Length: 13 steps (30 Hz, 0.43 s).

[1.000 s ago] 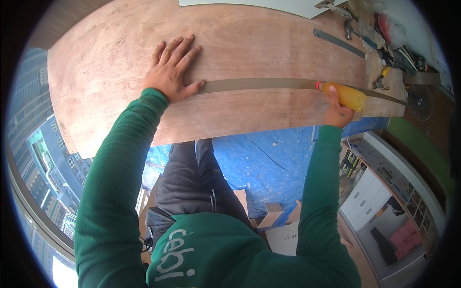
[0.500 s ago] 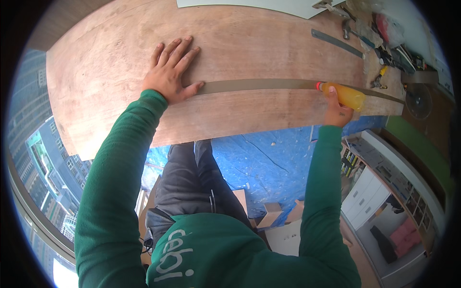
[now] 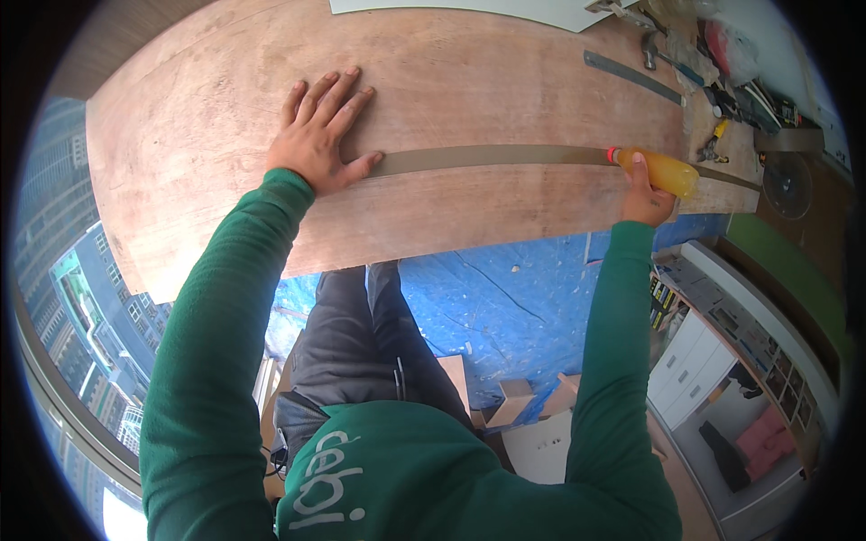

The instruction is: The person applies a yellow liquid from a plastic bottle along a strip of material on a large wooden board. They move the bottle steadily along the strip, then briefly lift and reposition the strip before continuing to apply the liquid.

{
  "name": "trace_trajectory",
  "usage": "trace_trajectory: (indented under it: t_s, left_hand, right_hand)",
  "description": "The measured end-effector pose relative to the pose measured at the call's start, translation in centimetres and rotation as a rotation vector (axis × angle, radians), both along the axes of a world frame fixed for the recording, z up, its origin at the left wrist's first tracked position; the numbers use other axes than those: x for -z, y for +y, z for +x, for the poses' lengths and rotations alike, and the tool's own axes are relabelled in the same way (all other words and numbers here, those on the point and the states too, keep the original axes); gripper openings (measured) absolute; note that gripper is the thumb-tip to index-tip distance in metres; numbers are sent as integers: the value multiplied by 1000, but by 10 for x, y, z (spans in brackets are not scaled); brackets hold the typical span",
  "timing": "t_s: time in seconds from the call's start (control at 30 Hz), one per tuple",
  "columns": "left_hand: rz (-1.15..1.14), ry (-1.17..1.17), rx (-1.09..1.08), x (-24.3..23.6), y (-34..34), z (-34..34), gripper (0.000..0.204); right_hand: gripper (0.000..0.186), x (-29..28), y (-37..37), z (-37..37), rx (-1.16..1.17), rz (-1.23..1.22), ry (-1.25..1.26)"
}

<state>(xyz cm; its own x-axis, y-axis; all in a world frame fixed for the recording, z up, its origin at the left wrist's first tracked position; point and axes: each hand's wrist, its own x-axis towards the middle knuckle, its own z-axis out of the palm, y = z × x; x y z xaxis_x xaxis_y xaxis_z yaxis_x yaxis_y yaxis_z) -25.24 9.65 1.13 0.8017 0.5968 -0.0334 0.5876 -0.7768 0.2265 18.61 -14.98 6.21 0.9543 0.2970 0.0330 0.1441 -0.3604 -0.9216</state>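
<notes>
A long grey-brown strip of edge banding [image 3: 487,155] runs left to right over the plywood sheet [image 3: 451,81]. My left hand [image 3: 317,135] lies flat with fingers spread, its thumb at the strip's left end. In my right hand [image 3: 646,200] is a bottle of yellow-orange liquid [image 3: 678,176]. The bottle is tilted on its side, and its red cap end points left at the strip. Whether the tip touches the strip I cannot tell. The strip goes on past the bottle to the right edge of the sheet.
A shorter grey strip [image 3: 631,77] lies farther back on the sheet. Along the right end are a hammer [image 3: 651,50], a yellow-handled tool [image 3: 714,142] and a roll of banding [image 3: 787,187]. A white panel [image 3: 469,7] is at the far edge; blue sheeting [image 3: 487,298] covers the floor.
My right hand has moved the bottle a little to the right along the strip. My left hand has stayed in place.
</notes>
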Motion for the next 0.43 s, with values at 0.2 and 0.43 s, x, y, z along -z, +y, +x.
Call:
trace_trajectory:
  t_s: [0.2,0.43]
  left_hand:
    - [-9,38,-2,-2,0,1,90]
    - [0,31,2,1,0,0,92]
  right_hand:
    - [36,7,0,-29,-168,-105,-63]
    - [39,-4,10,-68,-244,-118,-60]
